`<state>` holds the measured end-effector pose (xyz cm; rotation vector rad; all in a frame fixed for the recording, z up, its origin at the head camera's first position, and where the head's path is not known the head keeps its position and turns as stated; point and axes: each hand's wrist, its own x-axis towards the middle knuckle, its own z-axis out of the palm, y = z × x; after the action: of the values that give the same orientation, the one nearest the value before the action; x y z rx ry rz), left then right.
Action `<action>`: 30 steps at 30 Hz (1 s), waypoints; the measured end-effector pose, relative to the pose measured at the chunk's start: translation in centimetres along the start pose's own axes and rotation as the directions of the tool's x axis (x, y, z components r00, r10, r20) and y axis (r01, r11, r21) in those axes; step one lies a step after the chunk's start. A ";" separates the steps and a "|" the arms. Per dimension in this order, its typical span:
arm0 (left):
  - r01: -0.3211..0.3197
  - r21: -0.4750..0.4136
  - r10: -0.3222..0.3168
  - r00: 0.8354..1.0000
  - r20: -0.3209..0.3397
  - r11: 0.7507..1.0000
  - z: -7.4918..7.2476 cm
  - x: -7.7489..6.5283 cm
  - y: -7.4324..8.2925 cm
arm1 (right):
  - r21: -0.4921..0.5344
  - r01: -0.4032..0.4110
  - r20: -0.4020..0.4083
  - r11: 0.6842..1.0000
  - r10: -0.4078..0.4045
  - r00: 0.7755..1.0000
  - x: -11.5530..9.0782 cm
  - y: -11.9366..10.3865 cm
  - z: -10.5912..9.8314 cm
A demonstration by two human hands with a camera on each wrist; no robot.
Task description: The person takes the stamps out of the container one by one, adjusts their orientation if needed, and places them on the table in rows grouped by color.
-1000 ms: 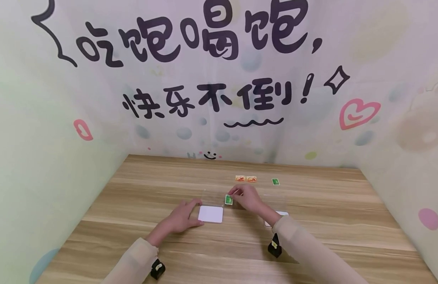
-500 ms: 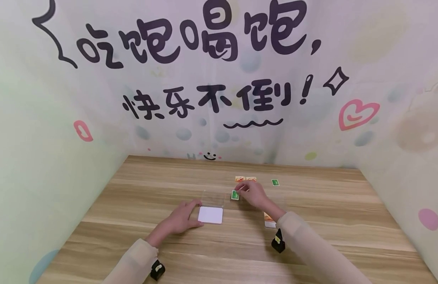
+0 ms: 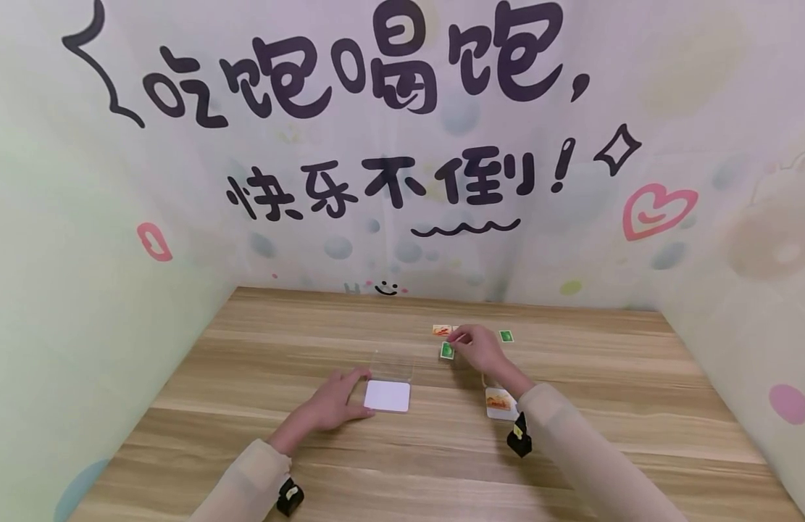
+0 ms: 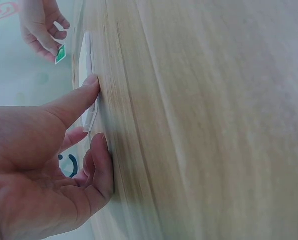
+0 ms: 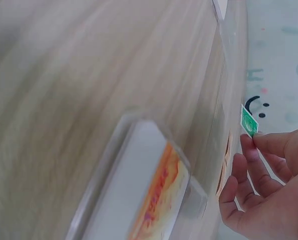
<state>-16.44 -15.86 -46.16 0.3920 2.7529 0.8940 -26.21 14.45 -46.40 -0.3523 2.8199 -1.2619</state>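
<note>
My right hand (image 3: pixel 482 351) pinches a small green picture card (image 3: pixel 447 351) between thumb and forefinger, raised above the table in the right wrist view. My left hand (image 3: pixel 330 402) holds the left end of a clear plastic box (image 3: pixel 387 396) with a white surface inside and its transparent lid raised behind. In the left wrist view the thumb (image 4: pixel 81 97) lies along one side of that box. A second clear box (image 3: pixel 500 403), also with its lid up, stands to the right; a card with an orange food picture (image 5: pixel 161 200) lies on its white inside.
Behind the right hand, an orange-patterned card (image 3: pixel 441 330) lies on the wooden table (image 3: pixel 298 326). Farther right is another green card (image 3: pixel 506 336). A printed cloth wall (image 3: pixel 350 246) rises at the table's back edge. Black wrist cameras (image 3: pixel 519 436) are worn on both wrists.
The right hand has moved right and slightly back with the green card, away from the left box. More of the right box and its orange card now shows. The left hand has stayed put.
</note>
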 end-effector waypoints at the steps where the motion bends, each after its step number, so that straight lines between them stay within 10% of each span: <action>1: 0.003 -0.001 -0.003 1.000 0.001 1.000 0.0 0.0 0.0 | -0.010 0.005 -0.002 1.000 -0.005 1.000 0.0 0.1 -0.1; 30: -0.009 0.012 0.009 1.000 0.003 1.000 -0.1 0.0 0.0 | -0.020 -0.078 -0.022 0.997 0.077 0.997 1.0 1.9 -1.3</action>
<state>-16.45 -15.88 -46.10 0.4071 2.7572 0.8789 -27.73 16.37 -46.86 -0.2290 2.8356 -1.2296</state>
